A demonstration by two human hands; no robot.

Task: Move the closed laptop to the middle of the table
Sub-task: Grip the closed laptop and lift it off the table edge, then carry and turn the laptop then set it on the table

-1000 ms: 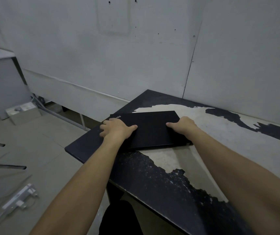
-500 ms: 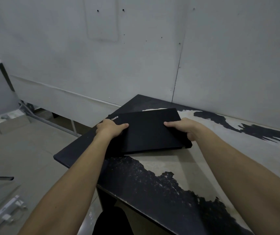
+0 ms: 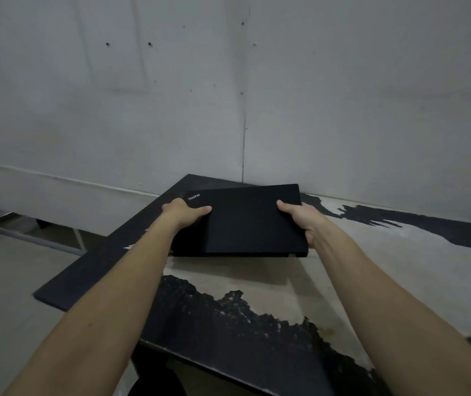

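A closed black laptop (image 3: 245, 221) with small lettering at its far left corner is held above the table (image 3: 257, 284), tilted with its near edge casting a shadow on the worn top. My left hand (image 3: 184, 214) grips its left edge, thumb on the lid. Its right edge is clasped by my right hand (image 3: 304, 220), thumb on top and fingers underneath. The table is black with large pale patches where the coating has peeled off.
A grey wall (image 3: 314, 95) runs right behind the table's far edge. The table's left end juts out over a bare floor (image 3: 8, 275), where a metal frame (image 3: 43, 241) stands at the far left.
The laptop lay flat near the table's left end under both hands. It has since been gripped at both sides, lifted off the surface and carried to the right.
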